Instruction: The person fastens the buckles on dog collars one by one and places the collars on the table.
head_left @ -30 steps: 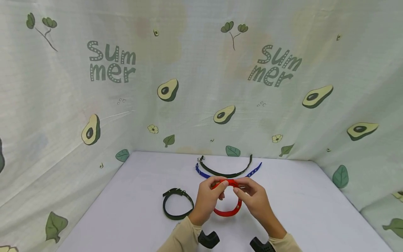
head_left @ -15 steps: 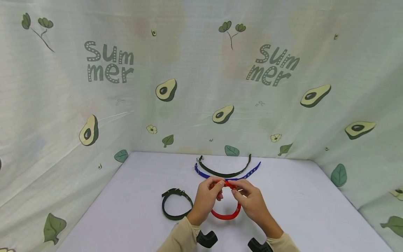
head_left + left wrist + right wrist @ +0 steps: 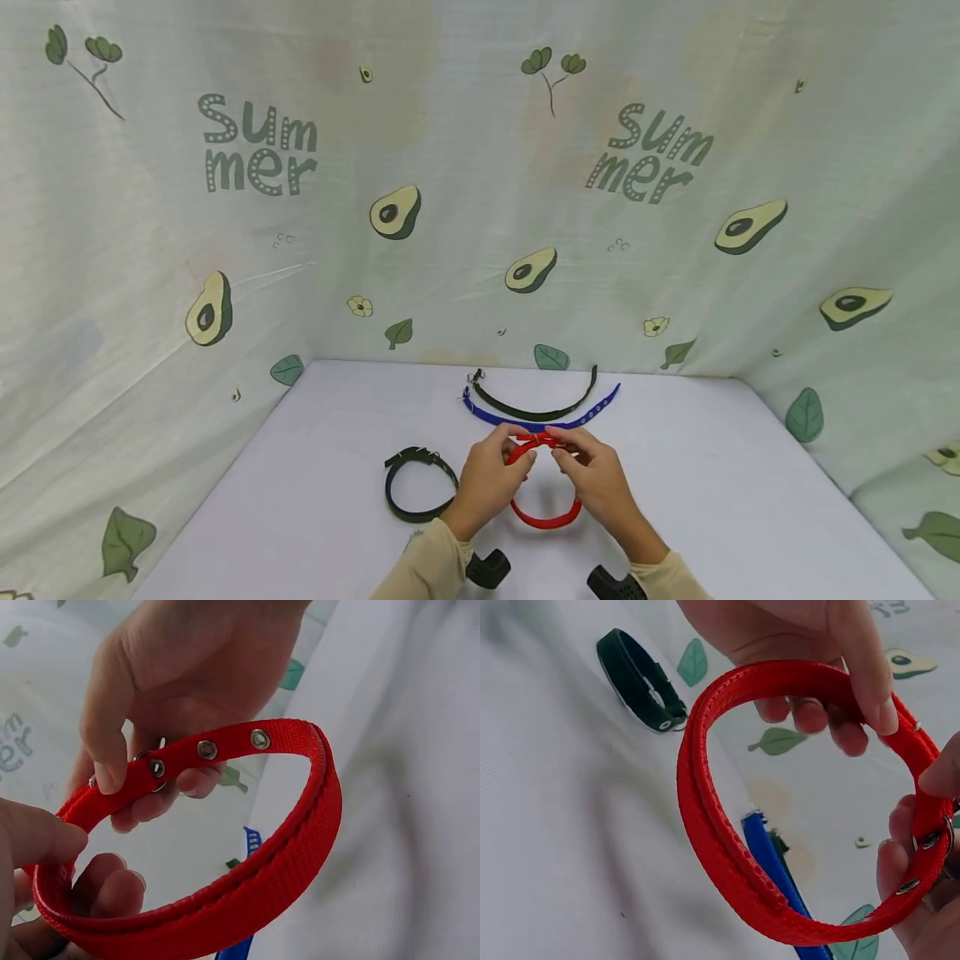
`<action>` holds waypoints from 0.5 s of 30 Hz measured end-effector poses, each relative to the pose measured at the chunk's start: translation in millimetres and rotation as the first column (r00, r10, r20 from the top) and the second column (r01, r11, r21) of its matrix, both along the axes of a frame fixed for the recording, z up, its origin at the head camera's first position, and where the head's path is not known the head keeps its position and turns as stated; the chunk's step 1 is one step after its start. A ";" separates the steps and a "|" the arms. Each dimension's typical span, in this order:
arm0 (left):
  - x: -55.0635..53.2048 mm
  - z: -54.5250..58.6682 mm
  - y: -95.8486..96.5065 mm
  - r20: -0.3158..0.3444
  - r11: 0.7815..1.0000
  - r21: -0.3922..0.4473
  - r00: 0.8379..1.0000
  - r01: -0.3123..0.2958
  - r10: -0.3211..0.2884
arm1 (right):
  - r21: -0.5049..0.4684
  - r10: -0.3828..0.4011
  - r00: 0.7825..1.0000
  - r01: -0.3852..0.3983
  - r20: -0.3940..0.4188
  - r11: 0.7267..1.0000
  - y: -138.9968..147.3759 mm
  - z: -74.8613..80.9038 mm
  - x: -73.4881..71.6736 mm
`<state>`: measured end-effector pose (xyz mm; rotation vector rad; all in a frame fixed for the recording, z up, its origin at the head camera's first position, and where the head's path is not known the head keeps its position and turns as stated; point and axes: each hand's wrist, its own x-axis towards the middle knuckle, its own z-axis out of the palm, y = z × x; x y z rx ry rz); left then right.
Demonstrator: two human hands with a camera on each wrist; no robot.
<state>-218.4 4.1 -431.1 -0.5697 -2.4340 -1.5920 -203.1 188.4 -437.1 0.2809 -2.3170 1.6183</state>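
Note:
A red collar with metal eyelets, bent round into a loop, is held up in front of the body by both hands. My left hand pinches the band between thumb and fingers at the upper left of the loop. Close beside it, my right hand pinches the strap by its eyelets and a metal ring. Between the fingertips, the band's ends overlap in the head view. Fingers partly hide the buckle area. The lower part of the loop hangs free in both wrist views.
A dark green collar, fastened into a ring, lies left of my left hand on the white table. Behind the hands lie an open blue collar and another dark green collar. A printed curtain stands behind the table.
The red loop hangs slightly lower. The left thumb has dropped, and more red band shows at its tip and between the hands. Both hands stay nearly in place.

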 end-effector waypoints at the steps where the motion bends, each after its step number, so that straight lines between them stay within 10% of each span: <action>1: 0.0 -0.3 -1.4 -0.039 0.999 -0.044 0.999 -0.032 0.030 | -0.005 0.011 1.000 -0.011 0.006 1.000 -0.6 -0.7 -0.2; 7: -1.0 -1.3 -11.2 -0.219 0.950 -0.246 0.966 -0.192 0.139 | -0.024 0.046 0.998 -0.045 0.031 0.999 -1.4 -4.4 -2.1; 15: -2.0 -5.7 -17.2 -0.224 0.950 -0.273 0.971 -0.150 0.088 | -0.056 0.079 0.993 -0.075 0.082 0.996 -0.8 -9.6 -4.9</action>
